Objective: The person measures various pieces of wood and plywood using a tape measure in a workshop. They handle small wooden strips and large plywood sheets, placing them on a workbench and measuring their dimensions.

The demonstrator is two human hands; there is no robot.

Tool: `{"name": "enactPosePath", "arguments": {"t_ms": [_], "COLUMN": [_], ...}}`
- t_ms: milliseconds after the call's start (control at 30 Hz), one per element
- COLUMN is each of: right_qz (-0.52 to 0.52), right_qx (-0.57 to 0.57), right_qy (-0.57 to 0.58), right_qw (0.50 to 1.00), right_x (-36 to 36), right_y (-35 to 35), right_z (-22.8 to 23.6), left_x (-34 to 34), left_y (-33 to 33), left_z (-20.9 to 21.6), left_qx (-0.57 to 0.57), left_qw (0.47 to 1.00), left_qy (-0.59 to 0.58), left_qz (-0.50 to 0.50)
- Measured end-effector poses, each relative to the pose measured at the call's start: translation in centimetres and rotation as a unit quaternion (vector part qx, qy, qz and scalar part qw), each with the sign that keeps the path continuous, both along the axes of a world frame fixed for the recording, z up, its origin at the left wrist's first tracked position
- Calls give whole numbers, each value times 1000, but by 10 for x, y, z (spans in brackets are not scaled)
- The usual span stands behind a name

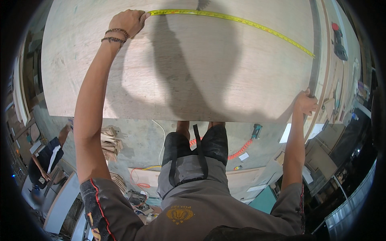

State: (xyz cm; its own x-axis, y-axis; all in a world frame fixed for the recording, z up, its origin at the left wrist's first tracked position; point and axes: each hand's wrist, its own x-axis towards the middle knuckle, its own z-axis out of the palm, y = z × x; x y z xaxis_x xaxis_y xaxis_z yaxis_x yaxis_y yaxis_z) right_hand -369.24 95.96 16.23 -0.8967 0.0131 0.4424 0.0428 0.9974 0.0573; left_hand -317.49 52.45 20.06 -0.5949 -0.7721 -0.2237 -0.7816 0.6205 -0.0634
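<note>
The person wears a grey shirt (237, 205) with short sleeves. On the chest there is a golden emblem (179, 215) with lettering beside it. The left sleeve (116, 205) has red piping (96, 190), a dark speckled panel and a yellow-orange print; the right sleeve (286, 207) also shows a reddish trim. Two dark beaded bracelets (114, 39) circle the left wrist. The left hand (130, 22) and right hand (306, 103) are bare. Black straps (200, 154) hang over dark shorts (216, 146).

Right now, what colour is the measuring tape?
The measuring tape is yellow, best seen in the head view.
</note>
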Motion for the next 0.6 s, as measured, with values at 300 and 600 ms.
{"name": "enactPosePath", "arguments": {"t_ms": [300,600], "right_qz": [-1,-2], "right_qx": [1,6], "right_qy": [7,8], "right_qw": [1000,1000], "right_x": [-1,0], "right_y": [1,1], "right_z": [-1,0], "left_x": [-2,0], "left_y": [2,3], "left_z": [2,3], "left_qx": [7,-5], "left_qw": [1000,1000], "left_qy": [-1,9], "left_qz": [8,-10]}}
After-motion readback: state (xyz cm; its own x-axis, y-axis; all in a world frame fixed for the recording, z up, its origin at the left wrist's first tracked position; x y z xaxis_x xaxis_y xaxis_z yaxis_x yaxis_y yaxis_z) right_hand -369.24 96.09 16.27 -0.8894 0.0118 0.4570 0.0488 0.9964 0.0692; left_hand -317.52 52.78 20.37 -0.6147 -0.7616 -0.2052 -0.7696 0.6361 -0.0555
